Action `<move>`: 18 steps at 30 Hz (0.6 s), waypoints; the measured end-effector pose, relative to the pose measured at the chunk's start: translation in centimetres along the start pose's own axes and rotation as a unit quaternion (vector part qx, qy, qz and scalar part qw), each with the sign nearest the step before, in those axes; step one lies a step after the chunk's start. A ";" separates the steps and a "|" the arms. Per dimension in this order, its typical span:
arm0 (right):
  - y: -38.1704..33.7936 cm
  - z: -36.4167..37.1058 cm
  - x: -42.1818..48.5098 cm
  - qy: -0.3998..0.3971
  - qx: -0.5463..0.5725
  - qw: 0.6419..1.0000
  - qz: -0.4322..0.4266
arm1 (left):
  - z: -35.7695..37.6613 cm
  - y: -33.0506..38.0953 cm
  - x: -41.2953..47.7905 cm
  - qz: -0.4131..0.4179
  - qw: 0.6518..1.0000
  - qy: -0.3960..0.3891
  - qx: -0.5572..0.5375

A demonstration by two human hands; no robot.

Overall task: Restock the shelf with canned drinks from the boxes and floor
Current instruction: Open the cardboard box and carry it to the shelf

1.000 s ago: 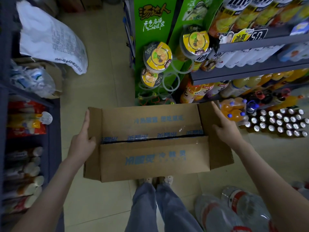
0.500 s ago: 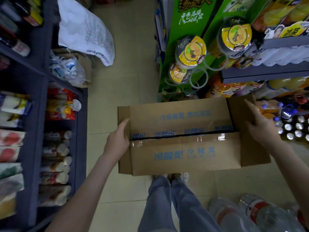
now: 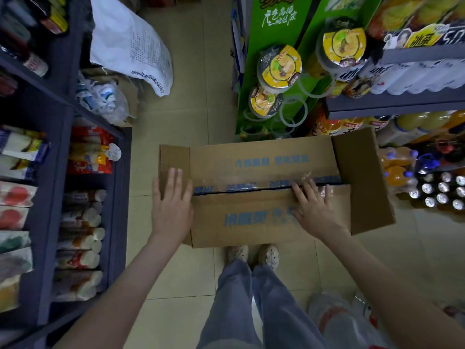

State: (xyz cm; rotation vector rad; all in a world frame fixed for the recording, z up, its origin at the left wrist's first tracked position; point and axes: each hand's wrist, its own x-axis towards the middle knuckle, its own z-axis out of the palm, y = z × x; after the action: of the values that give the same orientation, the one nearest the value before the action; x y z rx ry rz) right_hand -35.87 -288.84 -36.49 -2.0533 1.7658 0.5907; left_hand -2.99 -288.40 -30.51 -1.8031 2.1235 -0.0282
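A brown cardboard box (image 3: 261, 162) with blue print lies on the aisle floor in front of my feet. Its two long top flaps are folded down and meet at a taped seam. The right end flap stands open. My left hand (image 3: 171, 205) lies flat with straight fingers on the box's left end flap. My right hand (image 3: 313, 205) lies flat with spread fingers on the near long flap, fingertips at the seam. What the box holds is hidden. Drink bottles fill the lower right shelf (image 3: 395, 107).
A dark shelf unit (image 3: 63, 157) with packaged goods lines the left. A green noodle-cup display (image 3: 279, 71) stands behind the box. Capped bottles (image 3: 442, 190) sit on the floor at right. Shrink-wrapped large bottles (image 3: 337, 321) lie near my right leg. A white sack (image 3: 130, 46) lies behind.
Both hands left the box's sides and came onto its top. The left hand now presses the left flap, the right hand the near flap. The view shifted left and down.
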 end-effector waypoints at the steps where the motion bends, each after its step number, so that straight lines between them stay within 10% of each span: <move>1: -0.1 -0.2 -0.2 0.022 0.014 1.000 0.006 | -0.2 0.7 -0.4 0.007 1.000 -0.020 0.011; 6: 1.2 -2.6 -2.8 0.114 0.084 0.989 -0.045 | -0.5 2.9 -1.1 0.053 0.995 -0.046 -0.072; 12: 0.6 -3.0 -9.9 0.047 0.138 0.988 -0.042 | -1.7 4.3 -3.2 0.056 0.953 -0.139 -0.264; 18: 0.5 4.6 -14.2 0.009 0.082 0.997 -0.007 | 1.8 4.3 -5.9 0.101 0.965 -0.172 -0.169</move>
State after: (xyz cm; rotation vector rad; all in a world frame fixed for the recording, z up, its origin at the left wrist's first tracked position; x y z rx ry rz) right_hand -38.50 -274.58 -32.81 -1.9633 1.7471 0.4086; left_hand -5.86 -281.53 -31.77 -1.6014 2.1309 0.6861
